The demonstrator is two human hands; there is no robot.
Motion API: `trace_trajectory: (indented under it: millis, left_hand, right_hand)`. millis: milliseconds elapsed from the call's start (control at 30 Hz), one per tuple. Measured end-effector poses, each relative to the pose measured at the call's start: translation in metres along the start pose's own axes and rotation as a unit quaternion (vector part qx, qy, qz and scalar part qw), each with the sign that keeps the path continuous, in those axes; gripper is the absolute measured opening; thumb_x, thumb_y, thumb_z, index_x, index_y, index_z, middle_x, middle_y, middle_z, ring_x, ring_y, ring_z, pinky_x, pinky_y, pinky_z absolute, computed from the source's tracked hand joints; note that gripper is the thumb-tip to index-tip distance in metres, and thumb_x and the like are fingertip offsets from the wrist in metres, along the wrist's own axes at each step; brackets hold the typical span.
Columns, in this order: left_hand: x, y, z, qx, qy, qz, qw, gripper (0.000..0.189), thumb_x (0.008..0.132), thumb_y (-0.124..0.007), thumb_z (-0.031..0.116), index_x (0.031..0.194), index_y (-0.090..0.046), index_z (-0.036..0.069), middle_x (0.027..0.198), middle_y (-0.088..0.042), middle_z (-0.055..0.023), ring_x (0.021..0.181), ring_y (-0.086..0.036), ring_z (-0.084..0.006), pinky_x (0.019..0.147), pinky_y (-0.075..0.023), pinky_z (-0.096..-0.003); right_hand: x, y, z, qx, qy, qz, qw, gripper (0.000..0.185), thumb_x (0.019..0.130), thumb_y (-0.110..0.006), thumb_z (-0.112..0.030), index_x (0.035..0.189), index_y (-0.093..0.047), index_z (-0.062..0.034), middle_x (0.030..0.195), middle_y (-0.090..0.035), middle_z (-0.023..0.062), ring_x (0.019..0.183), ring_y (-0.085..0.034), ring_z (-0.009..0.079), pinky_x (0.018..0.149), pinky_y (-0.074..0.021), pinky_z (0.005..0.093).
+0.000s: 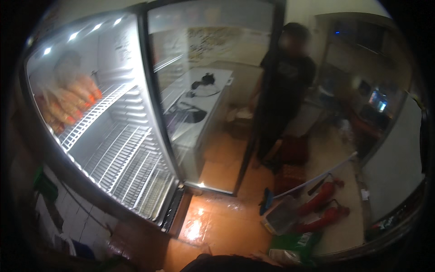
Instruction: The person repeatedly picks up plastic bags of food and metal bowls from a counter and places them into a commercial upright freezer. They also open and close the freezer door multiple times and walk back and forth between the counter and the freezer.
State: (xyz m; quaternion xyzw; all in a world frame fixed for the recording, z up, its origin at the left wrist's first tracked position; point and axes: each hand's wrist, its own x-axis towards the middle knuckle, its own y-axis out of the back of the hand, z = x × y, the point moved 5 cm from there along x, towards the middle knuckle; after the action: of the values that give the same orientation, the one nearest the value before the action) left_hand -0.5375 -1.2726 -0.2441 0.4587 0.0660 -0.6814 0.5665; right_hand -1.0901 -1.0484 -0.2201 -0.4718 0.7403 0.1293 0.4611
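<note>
Before me stands an upright display fridge, its glass door swung out to the right. On its upper wire shelf lie several long, orange-ended items in clear plastic. The lower wire shelves look bare. At the bottom edge, a blurred part of what seems to be my right hand shows beside a green package; whether it touches the package is unclear. My left hand is out of view. A clear plastic box and two red elongated objects rest on the pale tabletop to the right.
A person in dark clothes stands beyond the door. Through the glass, a white chest freezer carries dark items. Shiny orange floor tiles lie below. A green object is at the left, near white wall tiles.
</note>
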Motion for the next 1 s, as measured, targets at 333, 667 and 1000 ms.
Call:
trace_trajectory:
  millis: [333,667,1000]
  left_hand:
    - [-0.052,-0.224,0.159,0.140,-0.426,-0.095,0.889,0.025,0.088,-0.054,0.022,0.099,-0.064,0.003,0.093,-0.064,-0.0247,0.087,-0.063,-0.0369,0.077,-0.0501,-0.0412]
    - [-0.237,-0.328,0.162,0.262,-0.364,-0.403,0.798,0.035,0.093,-0.053,0.029,0.120,-0.058,0.006,0.112,-0.063,-0.0113,0.096,-0.062,-0.0201,0.085,-0.0500,-0.0348]
    - [-0.229,-0.224,0.028,0.124,-0.356,-0.080,0.923,0.031,0.089,-0.056,0.027,0.108,-0.065,0.006,0.104,-0.066,-0.0157,0.092,-0.063,-0.0266,0.083,-0.0503,-0.0374]
  right_hand:
    - [0.017,0.018,0.017,-0.210,0.139,-0.085,0.964,0.040,0.095,-0.051,-0.042,0.116,-0.060,-0.0090,0.098,-0.062,0.0030,0.083,-0.057,0.0122,0.073,-0.0470,0.0263]
    - [-0.082,0.039,0.185,-0.319,-0.013,-0.255,0.913,0.049,0.095,-0.049,-0.046,0.129,-0.053,-0.0108,0.119,-0.059,0.0090,0.101,-0.058,0.0219,0.084,-0.0466,0.0325]
    - [-0.014,0.107,0.234,-0.298,0.016,-0.140,0.944,0.055,0.093,-0.049,-0.050,0.133,-0.050,-0.0114,0.127,-0.057,0.0117,0.107,-0.057,0.0258,0.087,-0.0465,0.0355]
